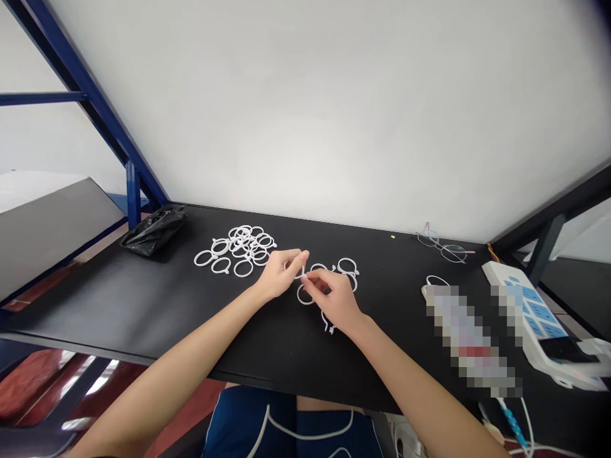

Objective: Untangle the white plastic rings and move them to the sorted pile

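A black tabletop bears a crumpled bag, a heap of white rings, looser rings near it — then eyeglasses, a yellow speck, a power strip and a blurred object — possibly a phone.

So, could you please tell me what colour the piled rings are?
The piled rings are white, clearest in the head view.

We face a pale wall, softly lit and brightest near its middle. Along it runs a black desk with a faint sheen toward its left end. At our left, slanting dark blue beams rise beside a grey panel; at our right, a dark beam slopes upward. Below, we glimpse reddish floor.
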Available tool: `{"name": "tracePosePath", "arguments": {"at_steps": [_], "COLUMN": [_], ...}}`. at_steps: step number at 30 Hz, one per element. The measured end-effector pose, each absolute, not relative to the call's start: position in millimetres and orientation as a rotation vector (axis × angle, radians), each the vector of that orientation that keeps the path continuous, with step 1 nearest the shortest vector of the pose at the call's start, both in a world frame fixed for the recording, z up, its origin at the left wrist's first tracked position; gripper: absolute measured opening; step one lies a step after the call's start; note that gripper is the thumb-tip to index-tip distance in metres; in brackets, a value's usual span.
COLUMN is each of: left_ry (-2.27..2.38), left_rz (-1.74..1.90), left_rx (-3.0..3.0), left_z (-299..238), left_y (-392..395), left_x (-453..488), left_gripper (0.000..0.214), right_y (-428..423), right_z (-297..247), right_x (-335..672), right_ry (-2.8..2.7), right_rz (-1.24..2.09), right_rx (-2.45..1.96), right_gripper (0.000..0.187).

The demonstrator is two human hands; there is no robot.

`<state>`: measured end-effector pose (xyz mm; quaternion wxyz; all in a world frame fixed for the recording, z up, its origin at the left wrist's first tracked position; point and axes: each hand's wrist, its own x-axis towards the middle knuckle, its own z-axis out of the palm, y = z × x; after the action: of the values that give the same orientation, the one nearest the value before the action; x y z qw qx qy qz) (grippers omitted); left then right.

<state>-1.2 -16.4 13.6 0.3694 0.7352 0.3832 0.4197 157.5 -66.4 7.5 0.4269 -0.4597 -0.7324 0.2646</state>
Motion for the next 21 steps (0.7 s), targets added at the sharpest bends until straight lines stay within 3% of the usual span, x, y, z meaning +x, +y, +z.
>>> {"name": "tracePosePath", "arguments": {"at_steps": [21], "left_ry": [0.971], "left_rz": [1.102], "left_rx": [1.861], "left_z": [9.7], "left_y": [-15.6], "left_x": [-0.7], "left_gripper": [0.055], "right_y": [-65.4], "right_z": [7.3], "right_x": [156.1], "right_ry": [-1.733], "right_rz": [0.678], "right_rx": [-1.117], "right_gripper": [0.008]}}
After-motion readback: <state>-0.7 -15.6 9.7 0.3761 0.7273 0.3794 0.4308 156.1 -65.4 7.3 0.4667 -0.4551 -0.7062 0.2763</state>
